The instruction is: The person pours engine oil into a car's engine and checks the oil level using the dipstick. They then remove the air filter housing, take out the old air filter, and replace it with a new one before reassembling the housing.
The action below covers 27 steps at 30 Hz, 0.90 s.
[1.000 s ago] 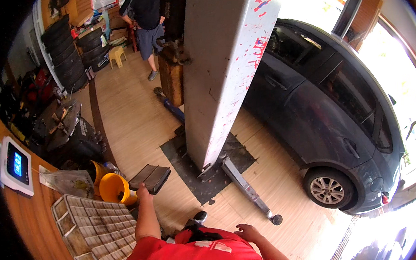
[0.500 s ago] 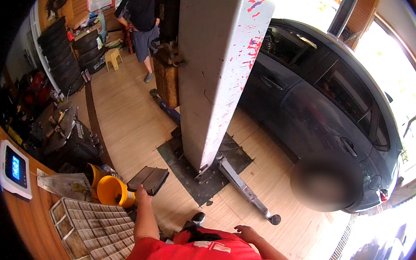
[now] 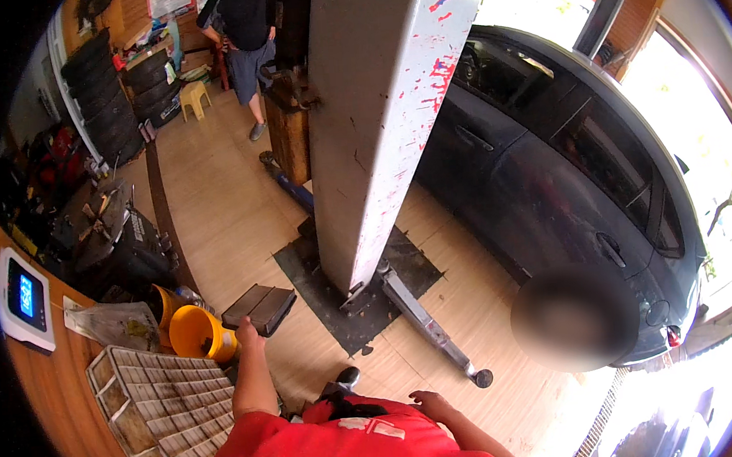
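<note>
My left hand [image 3: 248,332] reaches forward, its fingers closed on the near edge of a rectangular air filter [image 3: 258,306] with a dark rim and a brownish face. The filter is held out level, just right of a yellow bucket [image 3: 196,333]. Most of my grip's underside is hidden by the hand and the filter. Near the front of my red shirt, my right hand [image 3: 431,405] hangs with loosely extended fingers and holds nothing. The end of a grey lift arm [image 3: 426,325] is the closest thing in front of it.
A tall grey lift post [image 3: 368,128] rises ahead from a black floor mat [image 3: 347,334]. To the right stands a dark car [image 3: 538,168]. A white lattice rack [image 3: 159,409] borders my left side. Another person [image 3: 247,60] stands beyond, near stacked tyres [image 3: 103,102] and a yellow stool [image 3: 195,99].
The view has shifted slightly. My left hand keeps the air filter in nearly the same place beside the bucket, and my right hand is little changed.
</note>
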### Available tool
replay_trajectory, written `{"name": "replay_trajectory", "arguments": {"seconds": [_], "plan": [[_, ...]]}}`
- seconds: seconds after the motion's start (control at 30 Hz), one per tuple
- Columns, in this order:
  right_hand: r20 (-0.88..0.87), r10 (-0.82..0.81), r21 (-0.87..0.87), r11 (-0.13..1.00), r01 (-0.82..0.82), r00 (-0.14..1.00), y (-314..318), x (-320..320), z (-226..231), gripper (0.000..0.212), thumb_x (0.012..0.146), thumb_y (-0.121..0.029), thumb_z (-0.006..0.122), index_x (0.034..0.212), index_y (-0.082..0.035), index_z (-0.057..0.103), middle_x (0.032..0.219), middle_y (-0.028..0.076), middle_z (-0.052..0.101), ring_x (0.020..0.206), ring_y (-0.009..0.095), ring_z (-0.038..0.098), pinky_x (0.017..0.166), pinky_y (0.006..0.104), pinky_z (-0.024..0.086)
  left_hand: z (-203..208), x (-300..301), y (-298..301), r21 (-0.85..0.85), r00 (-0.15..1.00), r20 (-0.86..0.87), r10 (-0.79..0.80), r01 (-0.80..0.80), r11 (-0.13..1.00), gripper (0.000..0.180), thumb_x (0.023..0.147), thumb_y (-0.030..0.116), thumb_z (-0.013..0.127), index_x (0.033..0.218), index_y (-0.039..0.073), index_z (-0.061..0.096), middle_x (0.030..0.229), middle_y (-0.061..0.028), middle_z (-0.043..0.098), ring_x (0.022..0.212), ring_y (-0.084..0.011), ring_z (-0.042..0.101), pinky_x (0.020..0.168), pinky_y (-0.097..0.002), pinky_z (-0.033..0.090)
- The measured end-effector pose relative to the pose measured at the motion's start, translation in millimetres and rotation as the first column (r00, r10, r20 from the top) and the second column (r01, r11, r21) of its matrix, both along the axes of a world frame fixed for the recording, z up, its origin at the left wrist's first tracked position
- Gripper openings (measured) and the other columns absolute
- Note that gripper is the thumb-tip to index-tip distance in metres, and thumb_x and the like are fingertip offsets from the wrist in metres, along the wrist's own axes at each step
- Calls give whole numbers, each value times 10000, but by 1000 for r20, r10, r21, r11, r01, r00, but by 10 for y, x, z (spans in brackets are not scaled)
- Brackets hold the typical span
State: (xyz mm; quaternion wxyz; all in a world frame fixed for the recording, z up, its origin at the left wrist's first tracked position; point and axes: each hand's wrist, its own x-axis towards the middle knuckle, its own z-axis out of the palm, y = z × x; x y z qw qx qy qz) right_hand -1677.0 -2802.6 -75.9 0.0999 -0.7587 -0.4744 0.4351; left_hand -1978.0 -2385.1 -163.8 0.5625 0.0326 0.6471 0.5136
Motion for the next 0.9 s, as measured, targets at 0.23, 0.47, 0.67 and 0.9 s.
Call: {"name": "replay_trajectory", "arguments": {"seconds": [0.23,0.47,0.67,0.9], "plan": [[24,-3,-5,1000,3,1000,32,-49,70,450,859,-363,623,1196,-68,582,1083,180,649,1004,337,621,860,415,497,51,3,-22,-70,999,-31,-16,14,997,424,869,205,611,1180,-69,520,1154,-164,574,983,-292,599,813,-426,508],[15,54,67,996,-55,998,7,-49,-135,474,854,-385,621,1176,-39,581,1067,193,649,977,336,631,854,424,500,-245,-318,63,39,999,7,-47,47,998,426,876,192,588,1181,-94,504,1159,-176,575,987,-309,605,810,-430,521],[19,-4,45,999,3,1000,-32,-12,-22,480,857,-405,609,1167,-38,586,1073,199,644,985,341,627,860,426,497,-45,11,-29,-15,999,29,-18,19,1000,384,876,165,555,1170,-76,503,1147,-181,576,965,-334,618,821,-486,534],[-3,10,-21,1000,-10,1000,-4,0,-17,486,863,-394,602,1197,-42,569,1114,194,633,1025,339,612,879,426,490,125,50,-42,-9,994,112,-7,9,1000,392,863,171,558,1173,-60,494,1132,-180,581,969,-356,621,809,-535,533]]}}
